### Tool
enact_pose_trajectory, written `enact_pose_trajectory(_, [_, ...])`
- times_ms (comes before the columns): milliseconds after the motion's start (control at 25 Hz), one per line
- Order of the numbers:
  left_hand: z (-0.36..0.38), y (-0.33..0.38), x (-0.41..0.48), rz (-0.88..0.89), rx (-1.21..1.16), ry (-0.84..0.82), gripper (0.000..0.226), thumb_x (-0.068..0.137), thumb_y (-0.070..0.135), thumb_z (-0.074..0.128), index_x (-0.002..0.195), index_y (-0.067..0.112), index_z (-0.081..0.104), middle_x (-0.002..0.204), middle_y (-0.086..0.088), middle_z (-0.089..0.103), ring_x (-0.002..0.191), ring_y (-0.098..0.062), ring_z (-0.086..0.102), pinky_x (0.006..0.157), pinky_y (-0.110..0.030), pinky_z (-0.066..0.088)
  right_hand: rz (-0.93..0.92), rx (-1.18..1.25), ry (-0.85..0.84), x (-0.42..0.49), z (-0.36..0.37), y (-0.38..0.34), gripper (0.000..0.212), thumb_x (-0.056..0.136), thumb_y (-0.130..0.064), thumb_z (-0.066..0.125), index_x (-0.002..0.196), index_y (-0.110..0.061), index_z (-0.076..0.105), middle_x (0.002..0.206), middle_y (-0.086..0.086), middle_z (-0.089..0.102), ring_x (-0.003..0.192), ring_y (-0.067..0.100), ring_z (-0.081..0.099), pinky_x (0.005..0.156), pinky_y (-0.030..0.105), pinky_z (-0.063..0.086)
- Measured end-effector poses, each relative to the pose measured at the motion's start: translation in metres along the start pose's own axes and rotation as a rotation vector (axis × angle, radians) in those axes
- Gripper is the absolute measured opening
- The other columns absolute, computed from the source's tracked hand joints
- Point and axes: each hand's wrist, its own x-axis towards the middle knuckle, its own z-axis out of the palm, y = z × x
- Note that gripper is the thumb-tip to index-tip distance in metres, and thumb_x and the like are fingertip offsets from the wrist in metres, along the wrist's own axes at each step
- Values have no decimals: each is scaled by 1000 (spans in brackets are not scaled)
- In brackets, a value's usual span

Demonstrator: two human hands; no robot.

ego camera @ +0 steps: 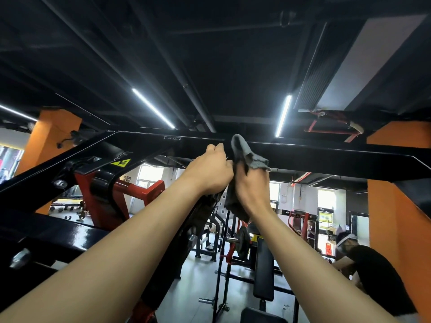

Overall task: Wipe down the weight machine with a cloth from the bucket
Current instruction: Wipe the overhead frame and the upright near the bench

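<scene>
A: Where's the cloth (242, 149) rn?
B: Up high. It's grey, against the black crossbar (326, 157) of the weight machine (70, 164). Top end is bunched on the bar's front face, rest hangs down past the R wrist.
A: Who's got it?
B: R hand (253, 185) mainly. Its grip is closed round the cloth, fabric wrapped over the fingers, back of hand twd camera.
A: And the L?
B: L hand (212, 170) is right beside it, touching. Grip is curled, thumb & fingertips look to be pinching the cloth's left edge, knuckles just under the bar. Both arms stretched up.
A: Other bits of the machine?
B: Yellow warning sticker (121, 162) on the slanted black beam at left, red arm (140, 190) below it.
A: Bkgd?
B: Orange pillars (394, 217) both sides, light strips (152, 108) on a dark ceiling, a loaded barbell (242, 243) on a rack mid-floor. Another person (373, 264) in black, bent over, lower right, well apart from the hands.
</scene>
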Motion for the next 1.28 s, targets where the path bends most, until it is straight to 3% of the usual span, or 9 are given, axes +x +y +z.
enact_pose_trajectory(160, [-3, 0, -3, 6, -41, 1, 53, 102, 35, 42, 150, 12, 38, 151, -7, 36, 133, -34, 50, 111, -47, 41, 40, -17, 23, 8, -2, -11, 21, 102, -26, 50, 101, -12, 66, 84, 2, 68, 74, 20, 63, 69, 42, 53])
enact_pose_trajectory(280, [-7, -5, -8, 48, -75, 40, 53, 89, 38, 41, 135, 15, 54, 140, -2, 38, 120, -30, 56, 107, -48, 45, 6, 34, -2, 4, -1, -19, 23, 98, -30, 54, 105, -13, 68, 97, -1, 71, 88, 18, 66, 76, 35, 53])
enact_pose_trajectory(400, [-7, -13, -15, 59, -38, 40, 71, 72, 41, 32, 134, 18, 57, 135, -1, 42, 120, -27, 53, 109, -47, 44, 69, 102, -75, -5, -3, -20, 20, 89, -29, 57, 105, -21, 65, 98, -10, 70, 89, 9, 66, 79, 30, 54])
enact_pose_trajectory(480, [-9, -14, -23, 20, -28, 4, 64, 81, 40, 32, 136, 17, 55, 134, -4, 40, 114, -30, 57, 107, -47, 44, -6, -52, -111, 4, -5, -24, 19, 89, -25, 55, 106, -21, 63, 103, -7, 68, 97, 15, 62, 86, 34, 52])
enact_pose_trajectory(680, [-11, -18, -27, -31, -2, 9, 42, 108, 37, 31, 116, 8, 60, 127, -12, 43, 107, -35, 59, 105, -48, 44, -156, -560, -285, 32, -5, -49, 24, 98, -25, 41, 90, -18, 62, 114, 4, 66, 116, 28, 45, 98, 43, 43])
enact_pose_trajectory(880, [-15, -17, -43, 21, 38, -11, 39, 110, 22, 28, 128, 5, 58, 136, -25, 49, 123, -38, 49, 110, -45, 38, -289, -448, -295, 15, -2, -46, 30, 98, -28, 37, 91, -18, 64, 110, 5, 69, 111, 27, 52, 104, 45, 40])
enact_pose_trajectory(1000, [-14, -27, -47, -13, 5, -11, 46, 112, 30, 23, 125, 5, 59, 131, -25, 53, 126, -38, 47, 111, -48, 37, -265, -647, -449, 49, 12, -53, 40, 101, -34, 36, 98, -20, 74, 120, 4, 69, 129, 25, 49, 118, 46, 28])
enact_pose_trajectory(1120, [-10, -35, -48, -24, -1, -34, 49, 111, 34, 20, 124, 5, 56, 122, -21, 56, 122, -34, 48, 104, -47, 40, -178, -757, -547, 66, 27, -57, 48, 100, -42, 35, 87, -24, 78, 124, 4, 68, 141, 20, 37, 120, 41, 25])
enact_pose_trajectory(1280, [-6, -40, -45, -40, -36, 14, 42, 109, 36, 33, 121, 4, 57, 125, -20, 58, 116, -37, 55, 91, -42, 42, -202, -407, -476, 31, 26, -46, 44, 97, -36, 34, 72, -25, 69, 100, -9, 69, 136, 17, 43, 123, 40, 13])
